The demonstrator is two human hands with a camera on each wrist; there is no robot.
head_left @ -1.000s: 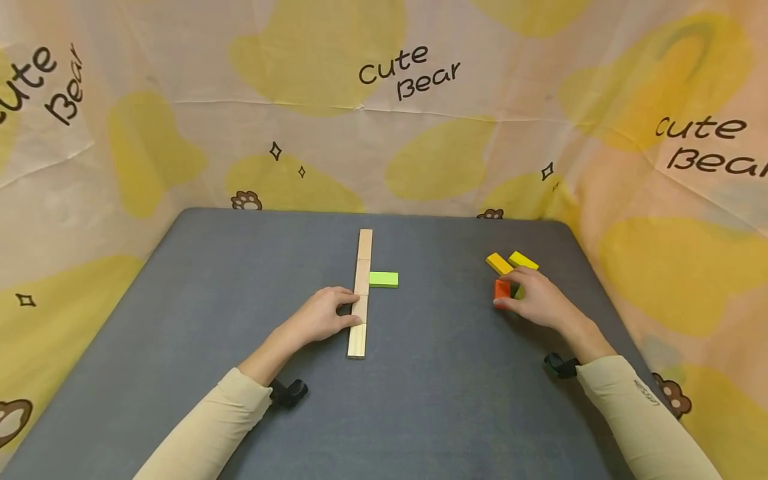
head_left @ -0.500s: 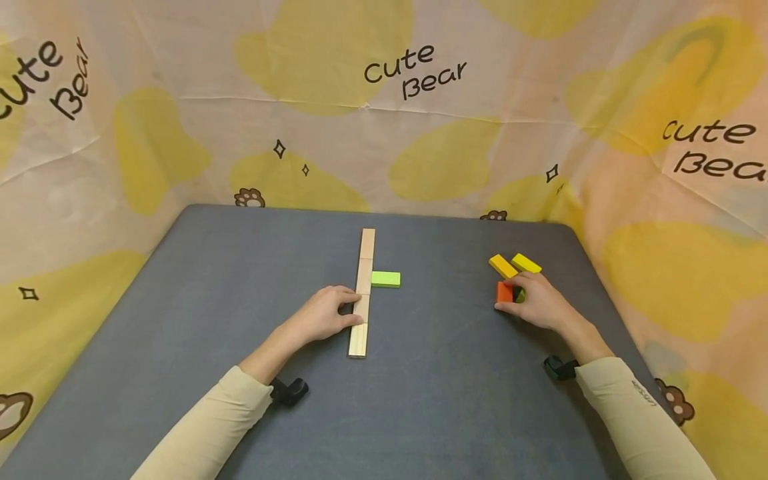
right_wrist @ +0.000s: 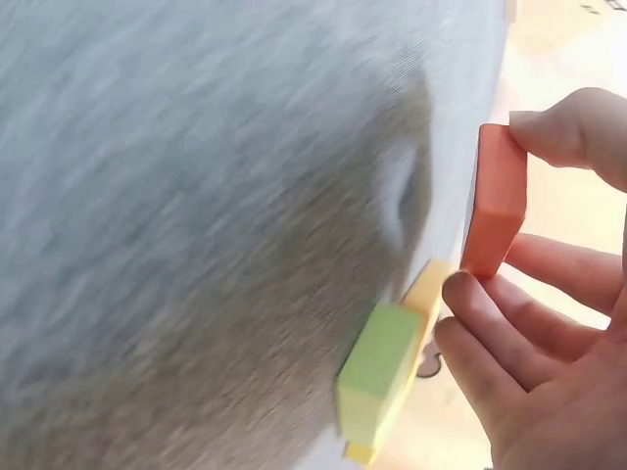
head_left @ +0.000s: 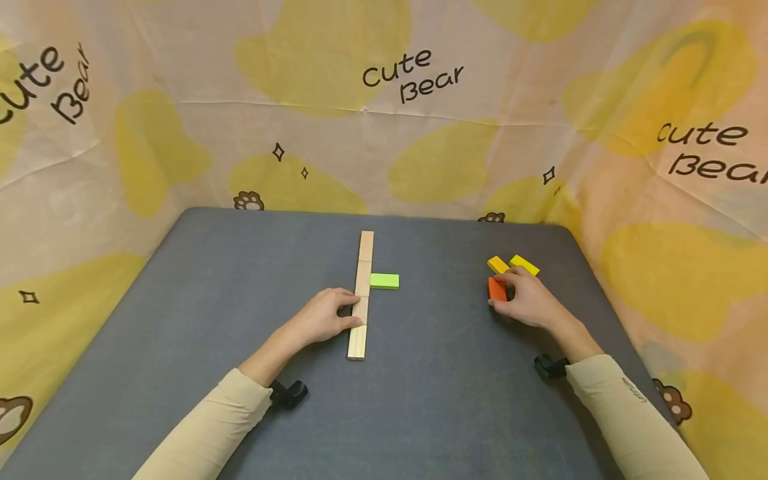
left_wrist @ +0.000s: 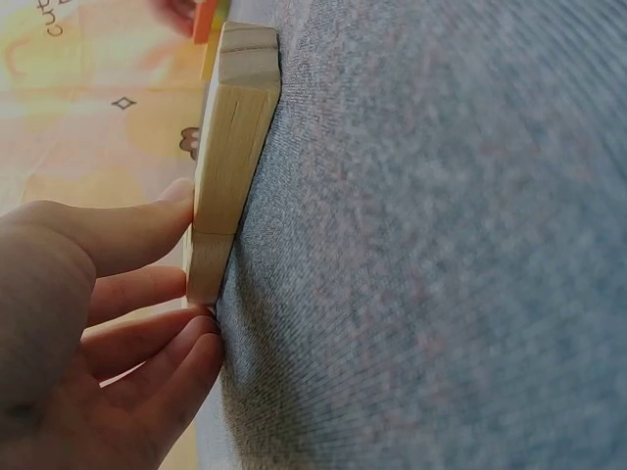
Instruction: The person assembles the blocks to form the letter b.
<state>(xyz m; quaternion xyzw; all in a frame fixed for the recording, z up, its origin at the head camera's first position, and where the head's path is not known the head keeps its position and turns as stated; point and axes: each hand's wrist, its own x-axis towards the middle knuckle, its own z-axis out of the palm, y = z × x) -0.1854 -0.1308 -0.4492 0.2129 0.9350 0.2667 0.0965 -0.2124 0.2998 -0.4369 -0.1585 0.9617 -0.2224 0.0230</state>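
Note:
A straight row of plain wooden blocks lies on the grey table, with a light green block set crosswise against its right side. My left hand touches the nearer half of this row with thumb and fingertips; its thumb presses at the top edge of a block in the left wrist view. Over on the right, my right hand pinches an orange-red block between thumb and fingers. That block looks raised off the table in the right wrist view.
Beyond the right hand lie an orange-yellow block and a yellow block. A green block near them shows in the right wrist view, hidden by the hand from the head. Printed cloth stands behind the table and along both sides.
My right hand has shifted slightly left with the orange-red block, which has tilted. The green block behind it has passed out of sight in the head view. The left hand stays in place.

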